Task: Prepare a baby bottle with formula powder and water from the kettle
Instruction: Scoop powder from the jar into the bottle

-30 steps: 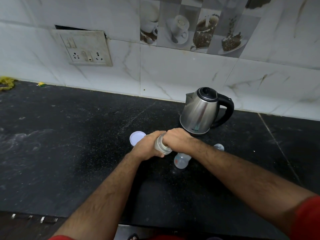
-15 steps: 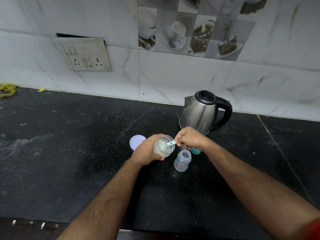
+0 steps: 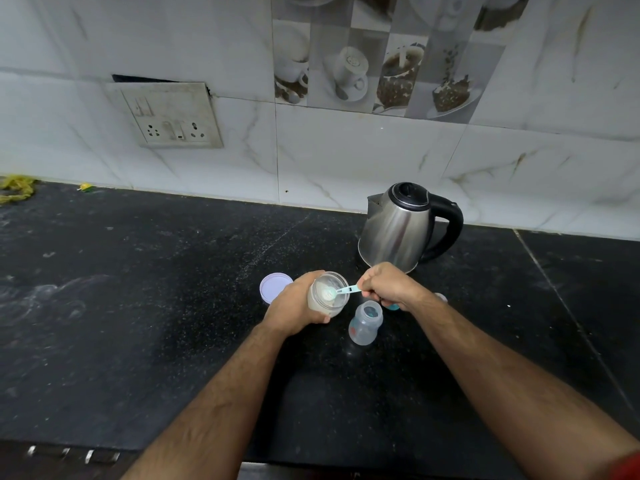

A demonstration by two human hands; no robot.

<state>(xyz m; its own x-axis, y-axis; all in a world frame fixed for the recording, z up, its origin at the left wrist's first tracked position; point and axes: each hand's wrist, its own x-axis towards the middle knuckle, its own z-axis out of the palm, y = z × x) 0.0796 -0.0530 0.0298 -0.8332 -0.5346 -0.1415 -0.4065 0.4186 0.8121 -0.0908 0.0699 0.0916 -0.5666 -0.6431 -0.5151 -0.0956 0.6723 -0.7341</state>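
Head cam: left hand (image 3: 294, 308) wrapped round powder jar (image 3: 327, 295), right hand (image 3: 388, 287) pinching scoop (image 3: 341, 291) w/ powder at jar mouth; bottle (image 3: 365, 323) open beside.

Open clear bottle (image 3: 365, 322) upright beside tilted powder jar (image 3: 327, 295).

Shiny steel kettle (image 3: 398, 230); matt speckled stone counter (image 3: 138, 323).

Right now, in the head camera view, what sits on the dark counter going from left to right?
Yellow scrap at the far left edge → round white lid → powder jar in the left hand → open baby bottle → steel kettle.
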